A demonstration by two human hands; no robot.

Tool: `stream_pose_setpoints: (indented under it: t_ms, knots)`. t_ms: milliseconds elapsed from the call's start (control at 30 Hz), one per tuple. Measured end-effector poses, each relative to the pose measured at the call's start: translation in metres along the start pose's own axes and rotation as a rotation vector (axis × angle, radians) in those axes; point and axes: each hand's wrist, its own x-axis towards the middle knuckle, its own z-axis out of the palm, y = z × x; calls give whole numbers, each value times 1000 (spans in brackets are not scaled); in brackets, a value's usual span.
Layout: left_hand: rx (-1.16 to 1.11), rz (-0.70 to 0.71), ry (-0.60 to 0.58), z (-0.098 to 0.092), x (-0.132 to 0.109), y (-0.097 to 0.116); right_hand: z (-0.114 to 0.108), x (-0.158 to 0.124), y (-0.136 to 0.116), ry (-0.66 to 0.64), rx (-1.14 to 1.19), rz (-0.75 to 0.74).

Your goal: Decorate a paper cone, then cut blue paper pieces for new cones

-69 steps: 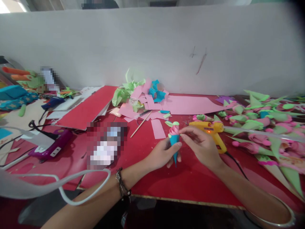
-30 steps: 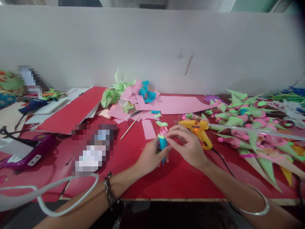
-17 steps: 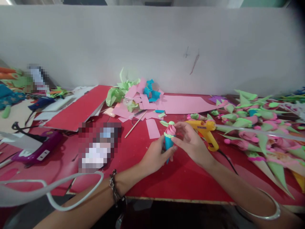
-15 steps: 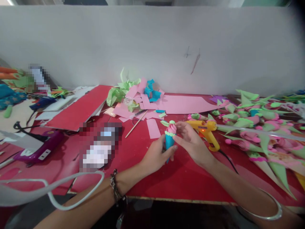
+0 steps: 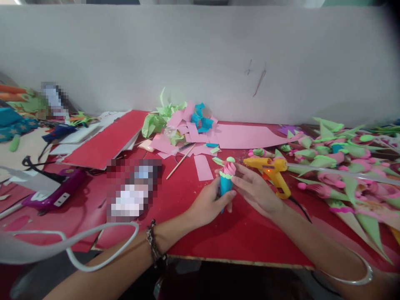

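My left hand (image 5: 204, 206) is wrapped round a blue paper cone (image 5: 225, 186), which stands nearly upright just above the red table. A pink paper swirl like a rose (image 5: 229, 168) fills the cone's top, with a pale green scalloped trim, a green ball and a green leaf. My right hand (image 5: 256, 189) grips the cone's upper right side, its thumb by the green trim and some fingertips hidden behind the swirl. Just beyond this hand lies a yellow glue gun (image 5: 271, 168), its red light lit and a clear glue stick in its back.
Pink, green and blue paper scraps (image 5: 187, 129) lie at the back with a wooden stick (image 5: 180, 161). A pile of finished paper cones (image 5: 346, 166) covers the right. On the left are a phone (image 5: 134, 189), red board (image 5: 106, 139), purple power strip (image 5: 59, 191) and white cable (image 5: 103, 225).
The whole view has shifted slightly, so things sit a little further right. Both hands keep hold of the cone, and the pink swirl now faces slightly differently.
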Motion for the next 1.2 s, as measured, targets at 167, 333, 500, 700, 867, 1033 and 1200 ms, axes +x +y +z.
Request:
stream_pose_setpoints:
  t_ms: [167, 333, 500, 700, 867, 1033, 1200]
  knots:
    - [23, -24, -29, -1, 0, 2, 1, -1, 0, 4, 1, -11]
    - [26, -11, -22, -1, 0, 2, 2, -1, 0, 36, 3, -29]
    - [16, -9, -8, 0, 0, 1, 2, -1, 1, 9, 22, -25]
    - [-11, 2, -12, 1, 0, -2, 1, -2, 2, 3, -36, -54]
    - [13, 9, -14, 0, 0, 1, 0, -4, 4, -5, -40, -26]
    - [24, -3, -12, 0, 0, 3, 1, -3, 2, 48, -69, -52]
    - [5, 10, -9, 1, 0, 1, 1, -2, 4, 20, -26, -35]
